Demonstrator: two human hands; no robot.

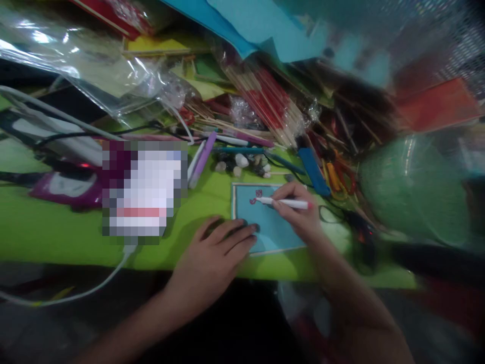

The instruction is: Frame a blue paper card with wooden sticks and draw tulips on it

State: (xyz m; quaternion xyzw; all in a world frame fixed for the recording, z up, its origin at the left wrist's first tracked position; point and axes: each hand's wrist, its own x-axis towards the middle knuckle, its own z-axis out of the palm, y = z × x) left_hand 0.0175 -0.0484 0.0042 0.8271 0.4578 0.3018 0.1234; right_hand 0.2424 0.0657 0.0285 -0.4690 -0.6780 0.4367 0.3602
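A light blue card [271, 227] with a pale border lies on the green table [56, 232] near its front edge. My left hand [217, 253] rests flat with fingers spread, its fingertips pressing on the card's lower left corner. My right hand [299, 212] is closed round a white marker with a pink end [286, 203]. The marker's tip touches the card's upper left part, beside small red marks [256, 196].
Small pebbles [242, 164], pens [202, 159] and bundles of thin sticks [273, 108] crowd the table behind the card. A blue tool [312, 169] lies right of them. Clear plastic bags [87, 65], cables [56, 134], a green rounded object [413, 187] and coloured paper sheets [265, 25] surround the area.
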